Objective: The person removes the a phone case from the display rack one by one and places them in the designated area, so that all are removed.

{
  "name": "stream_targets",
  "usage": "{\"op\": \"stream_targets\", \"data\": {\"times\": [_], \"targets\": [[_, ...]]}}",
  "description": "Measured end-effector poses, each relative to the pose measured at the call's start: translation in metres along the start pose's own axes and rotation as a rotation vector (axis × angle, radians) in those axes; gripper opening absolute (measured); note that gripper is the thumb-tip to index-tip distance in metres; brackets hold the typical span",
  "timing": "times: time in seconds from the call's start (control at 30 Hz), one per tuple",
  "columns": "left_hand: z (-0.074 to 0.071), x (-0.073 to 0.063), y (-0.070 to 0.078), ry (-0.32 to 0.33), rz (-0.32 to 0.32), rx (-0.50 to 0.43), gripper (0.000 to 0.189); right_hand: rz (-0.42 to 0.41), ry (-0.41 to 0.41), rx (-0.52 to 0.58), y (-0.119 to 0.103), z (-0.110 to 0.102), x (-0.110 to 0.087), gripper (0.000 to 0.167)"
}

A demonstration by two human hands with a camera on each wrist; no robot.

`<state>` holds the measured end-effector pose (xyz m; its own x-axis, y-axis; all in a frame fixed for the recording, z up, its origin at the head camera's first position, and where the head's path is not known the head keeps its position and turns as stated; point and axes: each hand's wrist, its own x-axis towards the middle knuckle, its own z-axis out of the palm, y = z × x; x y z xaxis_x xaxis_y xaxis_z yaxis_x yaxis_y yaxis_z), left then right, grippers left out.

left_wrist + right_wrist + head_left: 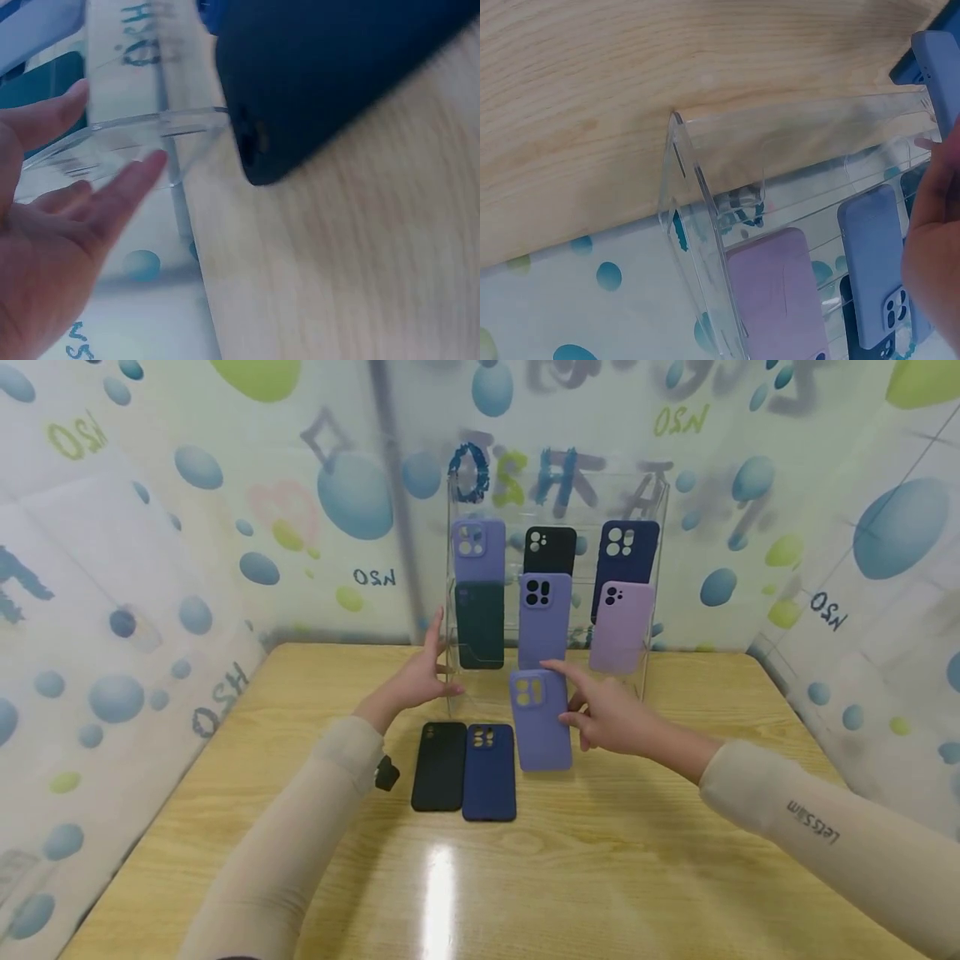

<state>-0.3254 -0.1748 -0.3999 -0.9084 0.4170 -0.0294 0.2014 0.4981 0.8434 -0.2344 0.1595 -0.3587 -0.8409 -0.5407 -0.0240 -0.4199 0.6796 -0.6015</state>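
Observation:
My right hand (pixel 607 710) grips a lavender phone case (pixel 542 731) by its top and right edge, low in front of a clear tiered display stand (pixel 780 127). The case is upright, its camera cut-outs at the top. My left hand (pixel 412 681) is at the stand's left side, fingers spread; in the left wrist view the fingertips (pixel 154 163) overlap the clear edge. Left of the held case, a black phone case (pixel 438 768) and a dark blue phone case (pixel 490 777) lie side by side on the table.
Several cases stand on the tiers: a lavender case (pixel 491 564), a black case (pixel 558 560) and a navy case (pixel 637 556) above; a dark green case (pixel 480 627), a lavender-blue case (pixel 545 631) and a pink-lilac case (pixel 622 627) below. A patterned wall (pixel 300 585) rises behind the wooden table (pixel 315 877).

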Motion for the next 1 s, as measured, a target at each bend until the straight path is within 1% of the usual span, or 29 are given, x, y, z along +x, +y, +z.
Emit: {"op": "stream_targets", "data": {"times": [0.07, 0.13, 0.2, 0.27, 0.43, 0.5, 0.53, 0.73, 0.8, 0.87, 1.0], "targets": [[-0.002, 0.000, 0.001, -0.034, 0.002, 0.018, 0.136, -0.002, -0.008, 0.001, 0.000, 0.002, 0.000, 0.082], [-0.004, -0.001, 0.002, -0.071, -0.004, 0.024, 0.132, 0.013, -0.025, 0.022, -0.001, 0.003, -0.001, 0.082], [-0.005, 0.000, 0.003, -0.091, -0.019, 0.023, 0.129, 0.032, -0.049, 0.051, -0.001, 0.005, -0.001, 0.083], [-0.006, 0.000, 0.005, -0.100, -0.040, 0.003, 0.127, 0.055, -0.072, 0.083, 0.000, 0.007, -0.001, 0.084], [-0.004, 0.001, 0.004, -0.132, -0.130, -0.090, 0.128, 0.100, -0.132, 0.156, 0.001, 0.011, -0.003, 0.083], [-0.003, 0.001, 0.003, -0.141, -0.159, -0.128, 0.127, 0.116, -0.159, 0.187, 0.003, 0.013, -0.004, 0.082], [-0.002, 0.001, 0.002, -0.140, -0.163, -0.139, 0.127, 0.124, -0.176, 0.207, 0.004, 0.014, -0.004, 0.082], [0.000, 0.000, 0.000, -0.137, -0.158, -0.166, 0.125, 0.204, -0.245, 0.364, 0.017, 0.022, -0.007, 0.083], [0.000, 0.000, 0.000, -0.140, -0.162, -0.170, 0.126, 0.234, -0.250, 0.411, 0.021, 0.025, -0.008, 0.083], [0.001, 0.000, 0.000, -0.140, -0.173, -0.179, 0.125, 0.256, -0.249, 0.433, 0.025, 0.030, -0.008, 0.084], [0.003, 0.000, 0.000, -0.136, -0.185, -0.194, 0.124, 0.286, -0.235, 0.429, 0.030, 0.038, -0.009, 0.081]]}}
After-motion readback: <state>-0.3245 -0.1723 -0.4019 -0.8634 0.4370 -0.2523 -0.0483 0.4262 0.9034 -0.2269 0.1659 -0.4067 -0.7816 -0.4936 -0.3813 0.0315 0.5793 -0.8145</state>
